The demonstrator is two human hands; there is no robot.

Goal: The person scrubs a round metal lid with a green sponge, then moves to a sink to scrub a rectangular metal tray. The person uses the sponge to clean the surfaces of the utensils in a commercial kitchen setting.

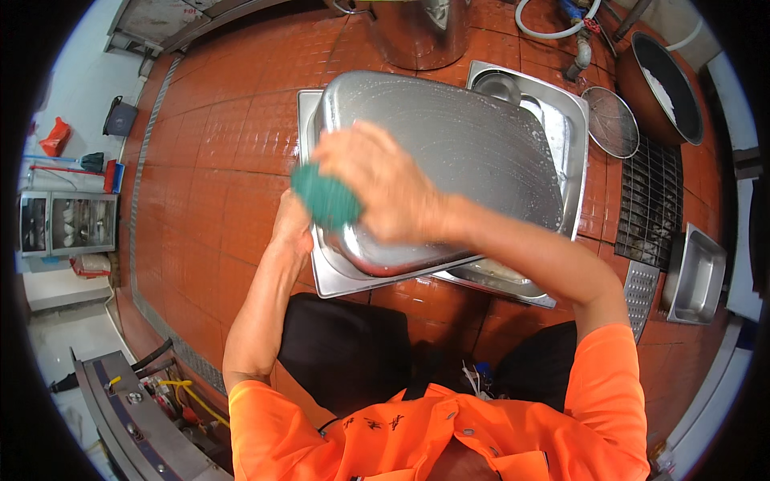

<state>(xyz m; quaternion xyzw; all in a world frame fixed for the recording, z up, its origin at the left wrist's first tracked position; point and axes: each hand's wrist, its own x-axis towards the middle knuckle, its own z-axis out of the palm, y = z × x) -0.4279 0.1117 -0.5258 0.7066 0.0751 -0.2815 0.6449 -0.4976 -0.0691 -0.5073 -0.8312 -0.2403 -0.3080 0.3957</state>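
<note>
An upturned rectangular stainless steel pan (449, 148) lies tilted in front of me, its base wet and dotted with suds. My right hand (381, 180), smeared by motion, is closed on a green scouring pad (325, 196) at the pan's near left corner. At that same corner my left hand (293, 220) grips the pan's rim, its fingers partly hidden behind the pad. Beneath the upturned pan sits a second steel pan (573, 120), with a round metal bowl (497, 86) showing inside it.
Wet red tiles (216, 176) cover the floor. A tall metal pot (421, 36) stands beyond the pans. To the right are a round wire strainer (611, 122), a large dark wok (662, 88), a black floor grate (650, 200) and another steel pan (696, 276). A hose (553, 34) runs behind.
</note>
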